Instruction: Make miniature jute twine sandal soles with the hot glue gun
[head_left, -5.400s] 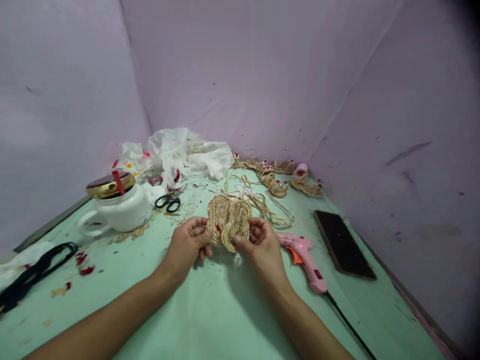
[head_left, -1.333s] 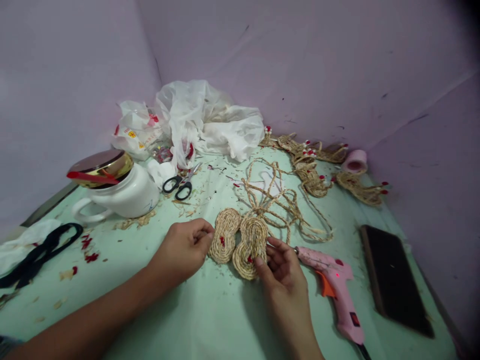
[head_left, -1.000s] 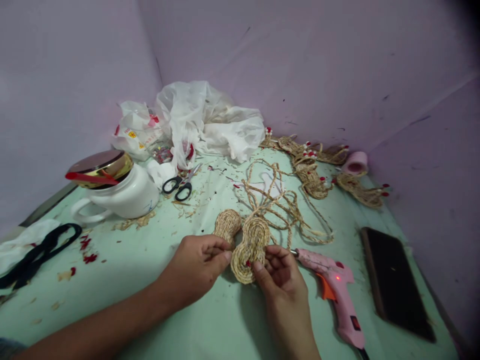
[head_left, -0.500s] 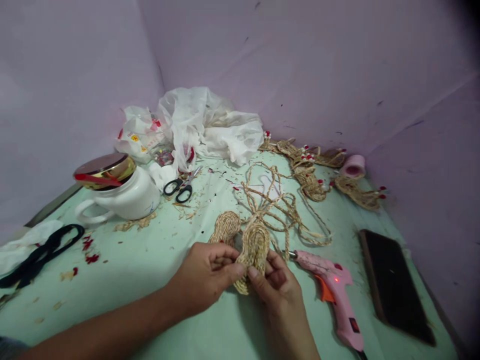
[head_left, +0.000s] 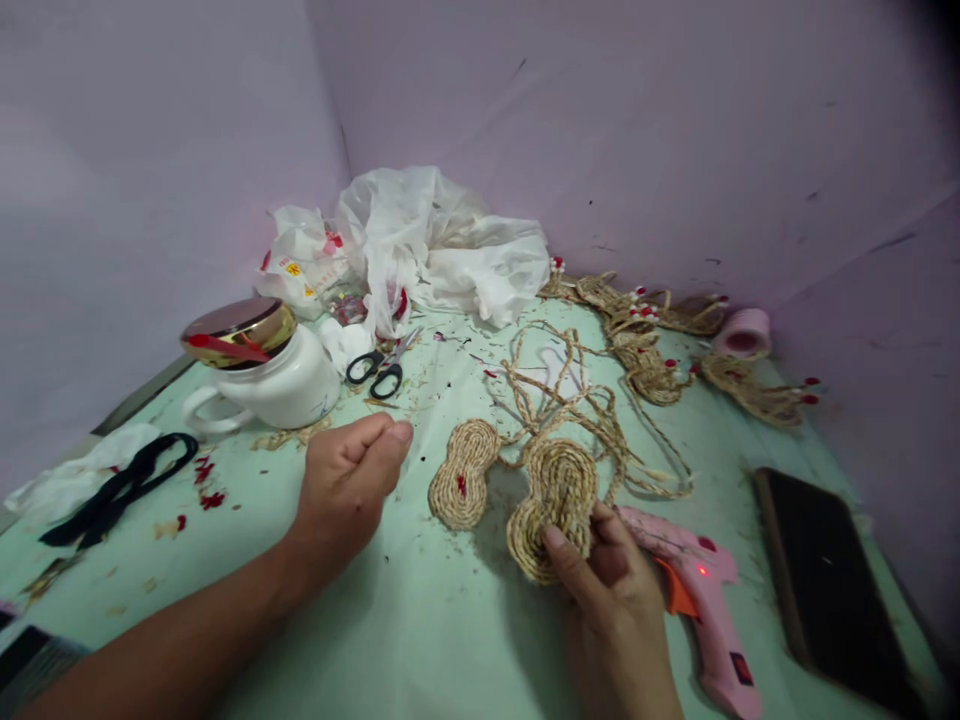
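Note:
My right hand (head_left: 607,590) grips a figure-eight coil of braided straw cord (head_left: 555,500) by its right edge, thumb on top and fingers behind. The coil is held up at a tilt. To its left a second figure-eight straw coil (head_left: 463,475) lies flat, with a small red mark in its middle. My left hand (head_left: 349,475) is closed, thumb pressed against the curled fingers, in the air left of both coils; whatever it may hold is hidden. Loose braided cord (head_left: 577,410) lies tangled behind the coils.
A pink glue gun (head_left: 697,590) with a lit red light lies beside my right hand, a dark phone (head_left: 832,590) beyond it. Black-handled scissors (head_left: 384,370), a white mug (head_left: 277,385), plastic bags (head_left: 450,250), finished straw pieces (head_left: 645,365) and pink tape (head_left: 744,335) stand farther back.
My left hand has let go of the straw coil and moved left, fingers closed. My right hand still holds the coil, now farther right and apart from the flat one.

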